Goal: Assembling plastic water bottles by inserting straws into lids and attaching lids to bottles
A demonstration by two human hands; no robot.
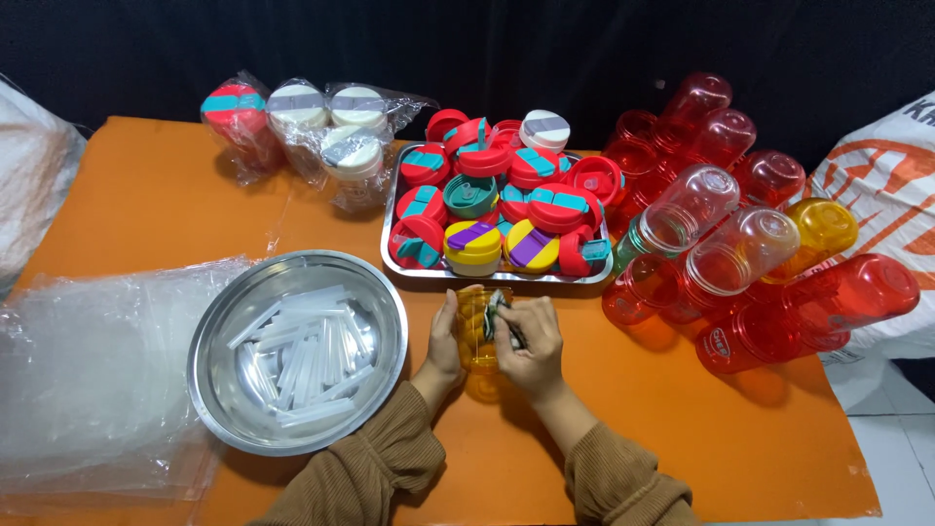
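Both forearms in brown knit sleeves, angled inward from bottom edge, wrists close together. Left hand (445, 343) upright, palm inward, fingers curved in a side grip. Right hand (531, 341) curled, knuckles up, fingertips pinched together.

The hands work in a narrow place. Just far of them the metal tray (401, 173) of lids closes the way. On the left the steel bowl (219, 321) with clear straws stands near, and on the right the pile of red bottles (779, 312) lies close. Bare orange table (682, 429) stays open at near right, and also at far left.
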